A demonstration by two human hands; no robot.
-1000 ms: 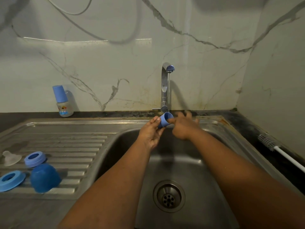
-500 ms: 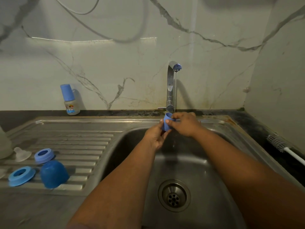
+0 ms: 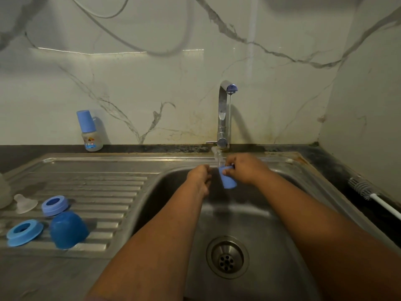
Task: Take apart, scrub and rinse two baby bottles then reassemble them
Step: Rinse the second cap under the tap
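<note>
- Water runs in a thin stream from the chrome tap (image 3: 224,109) into the steel sink (image 3: 249,213), above the round drain (image 3: 226,257).
- My right hand (image 3: 246,169) grips a small light-blue bottle cap (image 3: 227,179) with curled fingers, holding it under the stream over the far part of the basin; its open end is up and water splashes at its rim.
- My left hand (image 3: 200,177) is just beside the cap, on its left, holding nothing; its fingers point down loosely, and I cannot tell whether a fingertip touches the cap.
- On the ribbed draining board (image 3: 97,192) to my left lie the taken-apart pieces: a clear silicone teat (image 3: 25,203), a light-blue screw ring (image 3: 54,204) just beside it, a wider light-blue screw ring (image 3: 24,231) nearer me, and a dark-blue dome cap (image 3: 68,229) standing mouth down, touching the first ring.
- At the far left edge a pale, translucent object (image 3: 3,192) is cut off by the frame; I cannot tell what it is.
- An assembled baby bottle (image 3: 89,131) with a light-blue cap stands upright on the dark desk (image 3: 32,149) against the marble wall, well apart from the loose pieces.
- A bottle brush (image 3: 361,187) with a white handle lies on the desk to the right of the sink.
</note>
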